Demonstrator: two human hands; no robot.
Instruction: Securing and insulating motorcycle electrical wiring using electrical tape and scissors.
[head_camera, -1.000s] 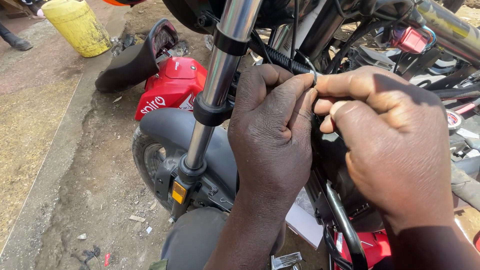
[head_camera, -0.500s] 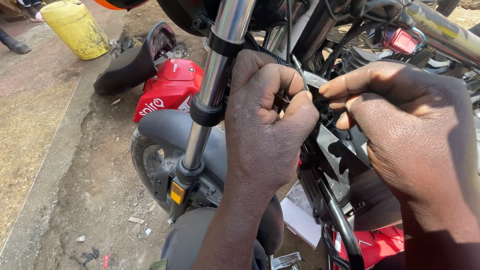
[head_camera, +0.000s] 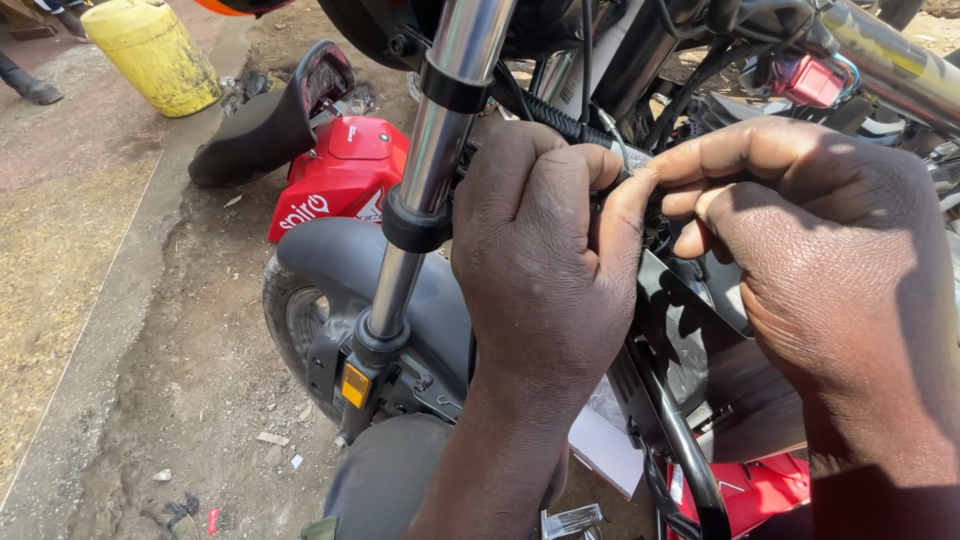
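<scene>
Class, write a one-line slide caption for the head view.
Left hand and right hand pinch a thin black cable beside a chrome fork tube.

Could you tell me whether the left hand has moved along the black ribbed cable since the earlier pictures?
Cannot tell: the camera shifts, and the left hand grips the ribbed cable beside the chrome fork tube in every picture.

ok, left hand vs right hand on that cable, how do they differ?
The left hand is curled into a closed fist around the black cable; the right hand reaches in with fingers stretched out, pinching at it. The left hand shows its back upright; the right hand lies flatter. Both are bare and meet at the cable.
</scene>
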